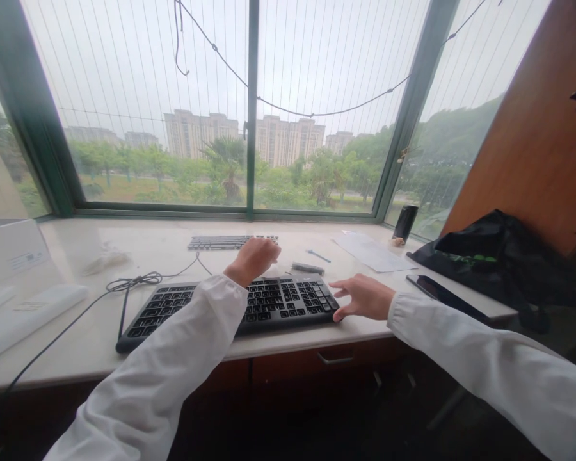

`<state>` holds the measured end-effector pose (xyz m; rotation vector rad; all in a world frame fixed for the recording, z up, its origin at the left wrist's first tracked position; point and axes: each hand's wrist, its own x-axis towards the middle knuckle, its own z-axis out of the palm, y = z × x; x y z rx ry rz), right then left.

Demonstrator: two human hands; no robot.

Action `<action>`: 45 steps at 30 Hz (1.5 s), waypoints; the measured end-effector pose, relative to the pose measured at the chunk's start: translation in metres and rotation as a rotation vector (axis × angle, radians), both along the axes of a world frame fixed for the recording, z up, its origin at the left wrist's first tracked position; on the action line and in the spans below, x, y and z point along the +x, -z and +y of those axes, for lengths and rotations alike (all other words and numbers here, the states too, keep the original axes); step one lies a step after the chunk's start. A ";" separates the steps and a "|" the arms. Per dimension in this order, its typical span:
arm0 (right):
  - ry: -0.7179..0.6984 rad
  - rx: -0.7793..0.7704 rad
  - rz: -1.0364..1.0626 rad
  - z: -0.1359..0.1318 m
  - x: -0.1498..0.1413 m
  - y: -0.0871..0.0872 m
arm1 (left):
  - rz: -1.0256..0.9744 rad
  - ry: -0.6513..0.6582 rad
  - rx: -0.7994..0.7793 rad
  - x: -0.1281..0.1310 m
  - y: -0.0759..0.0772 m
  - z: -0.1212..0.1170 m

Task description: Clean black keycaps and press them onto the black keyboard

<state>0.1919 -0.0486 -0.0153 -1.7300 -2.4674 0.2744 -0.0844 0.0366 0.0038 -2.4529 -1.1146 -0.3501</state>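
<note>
Two-handed positioning of the black keyboard (297,299), we judged: right hand (366,297) splayed, left hand (254,259) unreadable in grip, and steady contact was needed next

**White down to the wrist**

Your left sleeve (173,358), between 7 and 8 o'clock in your view, is long, white and loose, with soft creases and grey-shadowed folds along the forearm. Your right sleeve (480,358), at 4 o'clock, shows matching white cloth, rippled lengthwise. The left cuff (236,288) gathers in small puckers at the wrist; the right cuff (395,310) fits closely too. Beyond them, your left hand (253,260) and right hand (365,296) are bare.
</note>
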 end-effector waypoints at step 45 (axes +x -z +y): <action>0.191 0.204 -0.154 0.351 -0.097 0.045 | -0.057 -0.413 -0.195 -0.003 0.012 0.012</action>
